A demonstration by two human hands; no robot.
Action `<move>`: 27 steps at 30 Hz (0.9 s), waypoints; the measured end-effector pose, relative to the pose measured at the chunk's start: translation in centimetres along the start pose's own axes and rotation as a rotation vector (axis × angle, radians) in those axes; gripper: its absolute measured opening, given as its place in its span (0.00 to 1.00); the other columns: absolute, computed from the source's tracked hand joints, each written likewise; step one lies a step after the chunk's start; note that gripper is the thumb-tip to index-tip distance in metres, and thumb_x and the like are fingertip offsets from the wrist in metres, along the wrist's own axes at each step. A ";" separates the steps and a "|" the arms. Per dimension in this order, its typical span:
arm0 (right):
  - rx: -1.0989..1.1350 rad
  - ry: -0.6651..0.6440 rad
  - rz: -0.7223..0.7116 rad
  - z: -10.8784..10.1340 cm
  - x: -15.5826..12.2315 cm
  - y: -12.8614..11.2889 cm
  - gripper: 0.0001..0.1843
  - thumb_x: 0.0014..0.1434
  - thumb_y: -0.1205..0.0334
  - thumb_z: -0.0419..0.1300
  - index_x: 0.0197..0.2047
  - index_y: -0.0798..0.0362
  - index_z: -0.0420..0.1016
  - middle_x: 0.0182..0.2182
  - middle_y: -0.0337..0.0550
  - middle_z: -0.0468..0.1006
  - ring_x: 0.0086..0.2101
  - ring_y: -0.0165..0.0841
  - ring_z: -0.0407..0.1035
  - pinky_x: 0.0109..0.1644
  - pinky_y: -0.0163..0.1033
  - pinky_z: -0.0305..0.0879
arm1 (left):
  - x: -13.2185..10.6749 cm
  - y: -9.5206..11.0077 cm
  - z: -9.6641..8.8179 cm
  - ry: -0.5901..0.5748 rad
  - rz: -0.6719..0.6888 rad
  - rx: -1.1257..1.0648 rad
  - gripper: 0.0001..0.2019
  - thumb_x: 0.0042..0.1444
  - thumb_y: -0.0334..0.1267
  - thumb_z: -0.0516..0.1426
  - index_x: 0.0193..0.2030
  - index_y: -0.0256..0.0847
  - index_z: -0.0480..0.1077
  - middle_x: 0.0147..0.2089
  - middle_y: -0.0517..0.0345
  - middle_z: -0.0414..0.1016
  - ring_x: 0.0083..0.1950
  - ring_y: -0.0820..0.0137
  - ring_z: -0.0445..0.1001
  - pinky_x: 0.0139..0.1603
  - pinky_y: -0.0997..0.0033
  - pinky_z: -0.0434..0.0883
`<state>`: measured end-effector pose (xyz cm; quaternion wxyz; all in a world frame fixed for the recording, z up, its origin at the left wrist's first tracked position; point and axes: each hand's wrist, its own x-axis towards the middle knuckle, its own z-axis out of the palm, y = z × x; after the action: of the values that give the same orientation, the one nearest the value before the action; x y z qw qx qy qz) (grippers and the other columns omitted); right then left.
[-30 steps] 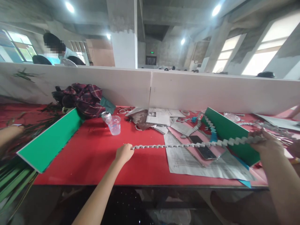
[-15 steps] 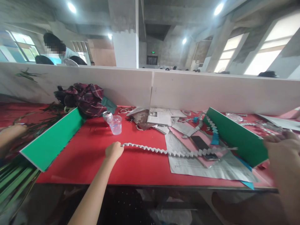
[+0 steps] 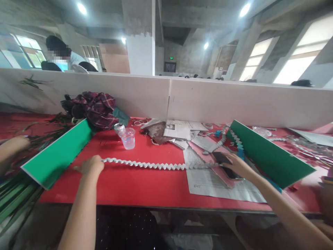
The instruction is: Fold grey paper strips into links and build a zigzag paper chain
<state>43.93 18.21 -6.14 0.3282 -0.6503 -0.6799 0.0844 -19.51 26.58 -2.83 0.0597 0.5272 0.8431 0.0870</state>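
A long white strip folded in zigzags [image 3: 156, 166], seemingly paper, stretches sideways above the red table. My left hand [image 3: 91, 165] is closed around its left end. Over on the right, my right hand [image 3: 237, 166] reaches in with fingers extended leftward, over a dark phone [image 3: 223, 159] and close to the strip's right end. Whether those fingers touch the strip or the phone is unclear, since they are slightly blurred. Beneath them lie a pink sheet [image 3: 201, 152] and a printed paper sheet [image 3: 197, 187].
Green dividers [image 3: 56, 156] [image 3: 267, 156] flank the red table [image 3: 125, 187]. Toward the back stand a plastic cup [image 3: 128, 139] and a can [image 3: 119, 129], near a plaid cloth [image 3: 100, 109] and papers [image 3: 177, 130]. Co-workers' arms show at left [image 3: 13, 151] and right [image 3: 326, 194].
My left hand has moved left, drawing the zigzag strip with it. My right hand has come in from the far right to the phone and the strip's right end.
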 end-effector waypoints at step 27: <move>-0.288 -0.262 -0.206 5.3 -1.9 -9.1 0.17 0.63 0.55 0.45 0.36 0.51 0.72 0.28 0.43 0.77 0.31 0.36 0.71 0.38 0.40 0.64 | 1.4 -0.4 2.5 -0.248 0.284 -0.076 0.32 0.43 0.51 0.57 0.56 0.42 0.66 0.62 0.47 0.64 0.59 0.53 0.65 0.49 0.64 0.68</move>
<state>33.33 16.80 -5.94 0.1479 -0.6010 -0.7846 0.0363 -20.01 27.90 -5.37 0.1703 0.6451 0.7424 0.0606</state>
